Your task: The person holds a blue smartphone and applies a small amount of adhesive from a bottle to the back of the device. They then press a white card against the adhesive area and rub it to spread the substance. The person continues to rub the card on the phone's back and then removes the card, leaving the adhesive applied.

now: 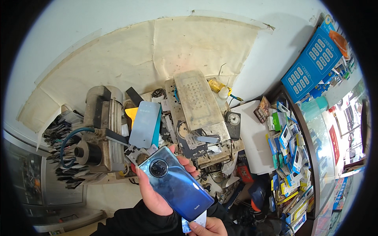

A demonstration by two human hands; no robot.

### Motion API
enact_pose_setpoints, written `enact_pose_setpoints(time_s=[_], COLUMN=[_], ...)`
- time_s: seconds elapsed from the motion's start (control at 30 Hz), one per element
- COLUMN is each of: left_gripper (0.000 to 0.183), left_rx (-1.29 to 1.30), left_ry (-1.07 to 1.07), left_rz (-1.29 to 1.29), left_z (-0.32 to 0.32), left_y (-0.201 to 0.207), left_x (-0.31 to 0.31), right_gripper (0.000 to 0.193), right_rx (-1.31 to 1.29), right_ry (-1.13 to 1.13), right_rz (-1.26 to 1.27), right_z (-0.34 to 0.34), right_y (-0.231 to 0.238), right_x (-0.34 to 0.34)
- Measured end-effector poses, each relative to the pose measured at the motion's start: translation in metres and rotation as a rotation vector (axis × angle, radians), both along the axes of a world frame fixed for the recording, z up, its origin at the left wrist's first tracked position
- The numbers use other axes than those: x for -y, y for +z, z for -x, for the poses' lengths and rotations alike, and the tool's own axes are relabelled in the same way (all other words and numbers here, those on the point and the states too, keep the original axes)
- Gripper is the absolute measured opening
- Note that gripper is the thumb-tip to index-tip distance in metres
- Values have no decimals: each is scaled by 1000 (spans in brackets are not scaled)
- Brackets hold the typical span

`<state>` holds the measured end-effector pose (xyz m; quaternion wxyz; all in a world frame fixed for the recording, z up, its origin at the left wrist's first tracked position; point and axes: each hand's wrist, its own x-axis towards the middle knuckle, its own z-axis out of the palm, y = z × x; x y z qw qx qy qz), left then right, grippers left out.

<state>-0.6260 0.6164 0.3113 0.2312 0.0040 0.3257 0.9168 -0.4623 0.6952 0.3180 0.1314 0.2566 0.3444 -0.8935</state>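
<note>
A glossy blue smartphone [181, 187] lies tilted in my left hand [154, 200], its back toward me and its round black camera bump near the upper end. My left thumb runs along the phone's left edge, and fingertips curl round the far side. Just below the phone's lower edge, my right hand [212, 227] pinches a small white and blue card or packet [200, 220]. Part of that piece is hidden by the phone, so I cannot tell whether it touches it. Beyond the phone, a pale grey phone-shaped panel [144, 124] leans on the bench clutter.
A grimy motor-driven machine [103, 129] stands left, beside stacked dark sleeves [65, 137]. A perforated metal plate [199, 100] tops equipment in the middle. Many small boxes [289, 157] crowd the right, near a glass case edge [315, 169]. A blue sign [312, 65] stands above.
</note>
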Motion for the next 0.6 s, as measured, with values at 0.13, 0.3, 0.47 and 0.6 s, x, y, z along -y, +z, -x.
enact_pose_setpoints(time_s=[0.13,0.3,0.47,0.6], left_gripper=[95,95,97,94], left_rx=[-33,-84,-75,-92], left_ry=[107,213,326,365], left_rz=[25,2,0,68], left_z=[-3,-8,-16,-18], left_y=[0,0,-3,-5], left_x=[-3,-12,-19,-23], right_gripper=[22,28,32,30], right_rx=[50,111,211,242], right_ry=[-66,-142,-207,-207], right_rz=[-23,-75,-67,7], right_z=[6,14,15,17], right_y=[5,12,11,8], right_x=[7,12,18,17])
